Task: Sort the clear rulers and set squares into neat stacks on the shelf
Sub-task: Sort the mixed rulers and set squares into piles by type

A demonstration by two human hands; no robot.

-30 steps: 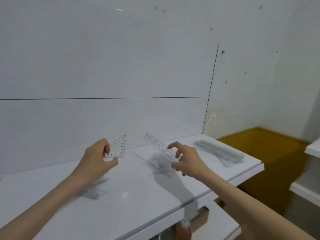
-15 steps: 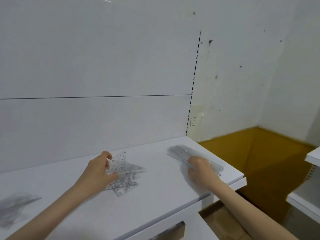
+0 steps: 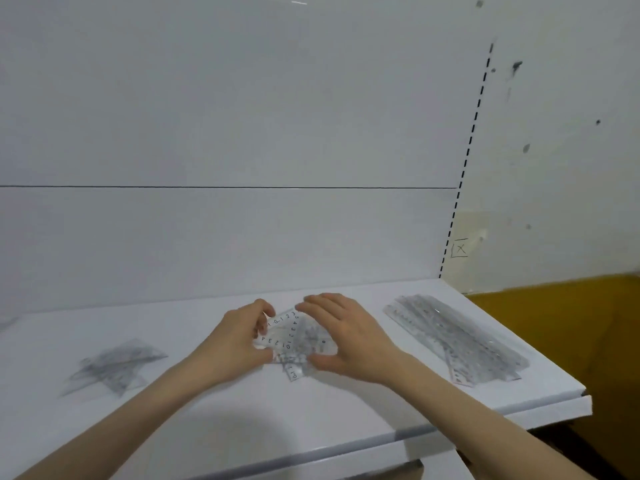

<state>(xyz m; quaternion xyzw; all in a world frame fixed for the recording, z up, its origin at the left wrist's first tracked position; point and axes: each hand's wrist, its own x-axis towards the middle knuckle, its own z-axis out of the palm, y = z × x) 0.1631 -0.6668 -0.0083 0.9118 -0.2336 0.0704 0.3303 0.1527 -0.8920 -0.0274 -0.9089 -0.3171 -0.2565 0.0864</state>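
White shelf [image 3: 242, 427], glossy and flat; its front edge runs across the bottom and its right corner ends just short of the wall.

Three groups on it:
- set squares [image 3: 298, 337], mid-shelf, a loose fanned heap with printed scales showing.
- rulers [image 3: 457, 341], right end, a long stack lying diagonally, roughly aligned, well apart from the heap.
- left pile [image 3: 114, 367], more clear triangles, untidy and blurred, so I cannot tell the count.

Left hand [image 3: 239, 344]: fingers curled, thumb and fingertips pinching the left edge of the set squares.
Right hand [image 3: 349, 334]: fingers nearly straight, laid flat over the right side of the same heap, thumb along its near edge. It is pressing rather than gripping.

Behind the shelf is a white back panel [image 3: 225, 116] with one horizontal seam [image 3: 225, 187]. A slotted upright [image 3: 464, 174] marks its right edge. Beyond that is an off-white wall [image 3: 561, 168] with dark specks and a small boxed X mark [image 3: 460, 248]. An ochre floor [image 3: 571, 323] shows to the right of the shelf.
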